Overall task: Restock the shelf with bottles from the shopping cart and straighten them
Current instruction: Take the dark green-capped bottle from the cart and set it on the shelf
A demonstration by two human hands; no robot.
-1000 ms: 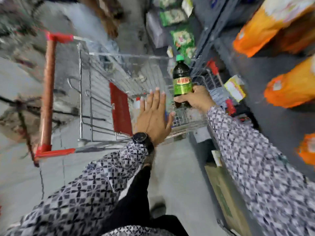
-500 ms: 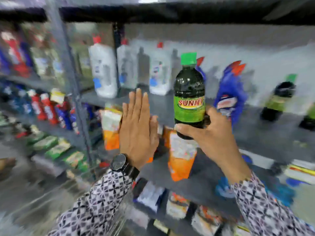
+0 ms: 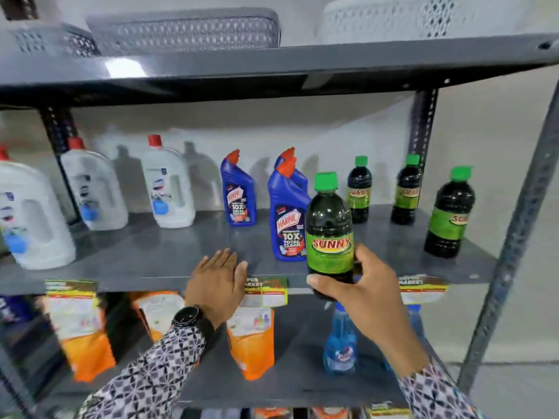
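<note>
My right hand (image 3: 370,293) grips the lower part of a dark Sunny bottle (image 3: 329,234) with a green cap and green label, held upright just in front of the grey middle shelf (image 3: 169,252). My left hand (image 3: 216,284) is flat and empty, fingers together and stretched forward at the shelf's front edge, left of the bottle. Three more Sunny bottles stand on the shelf to the right: one (image 3: 359,190) and another (image 3: 406,190) at the back, a third (image 3: 449,214) nearer the front. The shopping cart is out of view.
Blue Harpic bottles (image 3: 289,219) stand on the same shelf just left of the held bottle, with another (image 3: 239,192) further back. White jugs (image 3: 168,186) fill the left side. Orange pouches (image 3: 251,343) and a blue spray bottle (image 3: 340,343) sit on the shelf below. Baskets (image 3: 184,31) rest on top.
The view swung up from the cart to the shelf. My right hand carried the Sunny bottle up in front of the middle shelf; my left hand stayed open and moved to the shelf edge.
</note>
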